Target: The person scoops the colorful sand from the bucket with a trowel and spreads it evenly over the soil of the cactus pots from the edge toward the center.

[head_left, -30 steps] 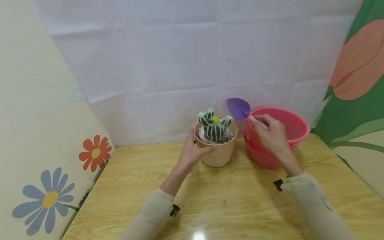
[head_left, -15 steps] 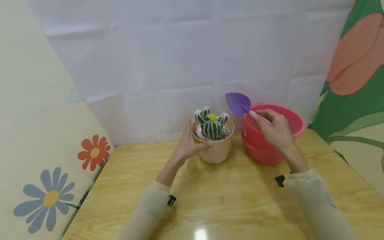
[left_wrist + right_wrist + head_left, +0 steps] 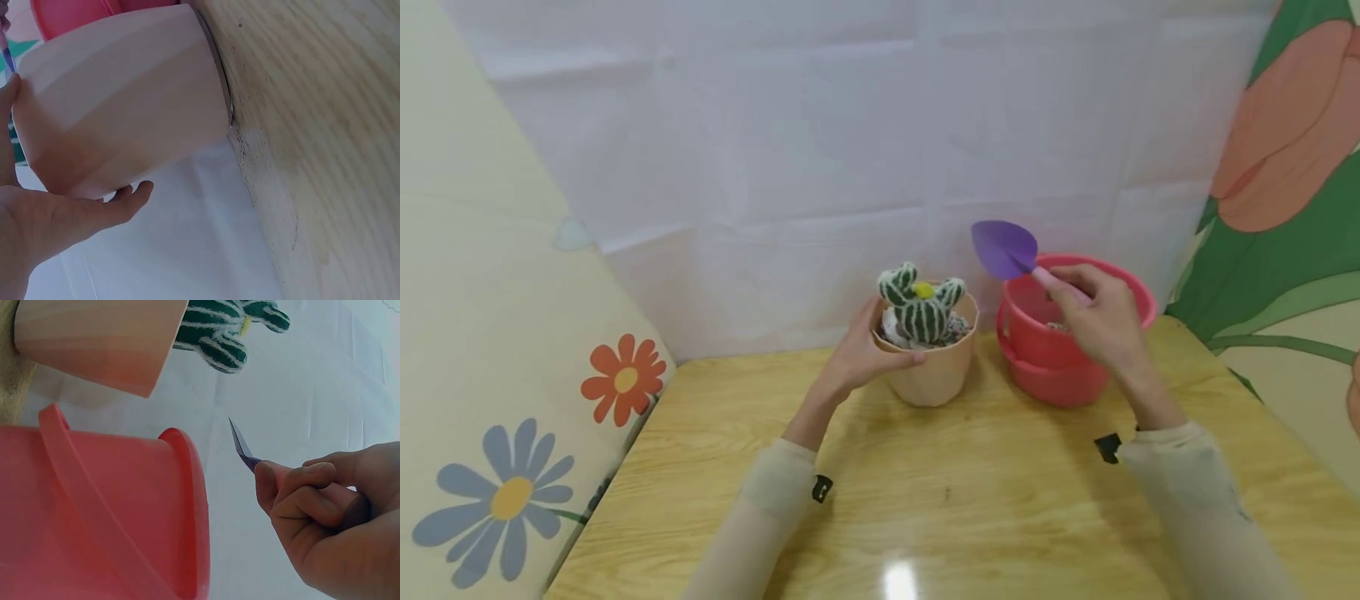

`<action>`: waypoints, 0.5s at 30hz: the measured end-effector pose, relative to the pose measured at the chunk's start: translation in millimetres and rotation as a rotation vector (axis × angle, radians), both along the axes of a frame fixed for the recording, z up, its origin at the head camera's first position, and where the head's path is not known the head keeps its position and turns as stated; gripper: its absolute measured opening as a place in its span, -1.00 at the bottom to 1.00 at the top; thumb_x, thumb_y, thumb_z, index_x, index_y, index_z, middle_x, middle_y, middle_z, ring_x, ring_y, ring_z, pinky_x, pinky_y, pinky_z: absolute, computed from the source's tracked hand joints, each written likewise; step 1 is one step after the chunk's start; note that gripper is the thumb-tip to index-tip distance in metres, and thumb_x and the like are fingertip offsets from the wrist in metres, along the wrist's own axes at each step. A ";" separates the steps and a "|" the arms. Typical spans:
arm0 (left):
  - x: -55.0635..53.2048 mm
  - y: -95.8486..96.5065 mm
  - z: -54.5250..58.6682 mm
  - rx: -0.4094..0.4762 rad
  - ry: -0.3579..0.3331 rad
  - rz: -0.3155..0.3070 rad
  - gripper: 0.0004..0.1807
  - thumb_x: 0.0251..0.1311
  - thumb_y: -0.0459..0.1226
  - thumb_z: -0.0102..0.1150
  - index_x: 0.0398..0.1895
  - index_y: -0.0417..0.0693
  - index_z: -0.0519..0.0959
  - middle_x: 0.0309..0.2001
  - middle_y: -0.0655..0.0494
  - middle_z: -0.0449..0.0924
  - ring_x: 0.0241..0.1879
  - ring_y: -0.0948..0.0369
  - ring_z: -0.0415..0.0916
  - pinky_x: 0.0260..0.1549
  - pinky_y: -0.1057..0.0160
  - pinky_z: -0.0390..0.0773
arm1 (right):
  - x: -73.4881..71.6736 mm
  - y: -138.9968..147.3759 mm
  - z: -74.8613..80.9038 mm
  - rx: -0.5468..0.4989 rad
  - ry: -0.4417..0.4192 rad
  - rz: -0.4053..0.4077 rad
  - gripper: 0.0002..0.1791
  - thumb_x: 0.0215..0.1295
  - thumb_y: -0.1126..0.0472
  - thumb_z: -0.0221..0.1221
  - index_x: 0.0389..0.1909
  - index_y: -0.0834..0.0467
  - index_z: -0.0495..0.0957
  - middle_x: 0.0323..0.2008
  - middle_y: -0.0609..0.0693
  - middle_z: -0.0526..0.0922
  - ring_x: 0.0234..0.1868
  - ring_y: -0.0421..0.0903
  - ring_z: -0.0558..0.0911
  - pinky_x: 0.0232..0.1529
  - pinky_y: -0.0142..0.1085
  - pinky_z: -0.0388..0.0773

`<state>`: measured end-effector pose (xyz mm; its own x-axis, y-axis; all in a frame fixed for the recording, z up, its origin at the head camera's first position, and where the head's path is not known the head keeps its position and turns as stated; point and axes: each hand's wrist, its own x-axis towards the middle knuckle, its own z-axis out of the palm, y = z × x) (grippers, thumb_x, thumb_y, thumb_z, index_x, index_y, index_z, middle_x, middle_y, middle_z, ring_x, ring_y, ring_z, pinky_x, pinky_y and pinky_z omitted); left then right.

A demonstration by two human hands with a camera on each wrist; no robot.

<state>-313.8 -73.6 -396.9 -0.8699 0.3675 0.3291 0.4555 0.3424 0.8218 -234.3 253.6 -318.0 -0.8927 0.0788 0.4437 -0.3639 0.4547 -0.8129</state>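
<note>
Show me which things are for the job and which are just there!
Probably for the job: purple trowel and peach flowerpot, both held; toy cactus in the pot; red bucket beside it.

Probably just there: white sheet, flower pictures, wooden table.

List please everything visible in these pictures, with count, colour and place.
Wooden table: one, yellow, below
Flowerpot: one, peach, on table
Striped cactus: one, green and white, in flowerpot
Bucket: one, pink, right of flowerpot
Trowel: one, purple and pink, in right hand
Sheet: one, white, behind
Painted daisies: two, blue and red, far left
Painted tulip: one, coral, far right
Sleeves: two, cream, foreground
Clasps: two, black, beside sleeves
Left hand: one, bare, holding flowerpot
Right hand: one, bare, holding trowel
</note>
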 end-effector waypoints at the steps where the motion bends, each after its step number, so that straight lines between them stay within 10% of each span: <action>1: 1.1 1.4 -0.4 -0.003 0.013 0.025 0.09 -0.12 0.02 0.66 0.50 0.39 0.21 0.32 0.11 0.24 0.23 0.11 0.30 0.17 -0.02 0.47 | 0.1 1.7 0.1 0.008 0.001 -0.004 -0.46 0.42 -0.20 0.20 0.11 0.17 0.66 -0.12 0.16 0.71 -0.13 0.05 0.68 -0.23 -0.35 0.71; 15: 21.8 37.1 -6.5 -0.002 0.061 0.455 0.35 -0.32 0.06 0.69 0.54 -0.20 0.10 0.44 -0.20 0.12 0.36 -0.06 0.20 0.36 -0.03 0.31 | 9.1 31.1 -12.4 0.041 -0.017 -0.071 -0.42 0.42 -0.21 0.20 0.16 0.17 0.63 -0.12 0.08 0.71 -0.11 -0.10 0.62 -0.25 -0.51 0.59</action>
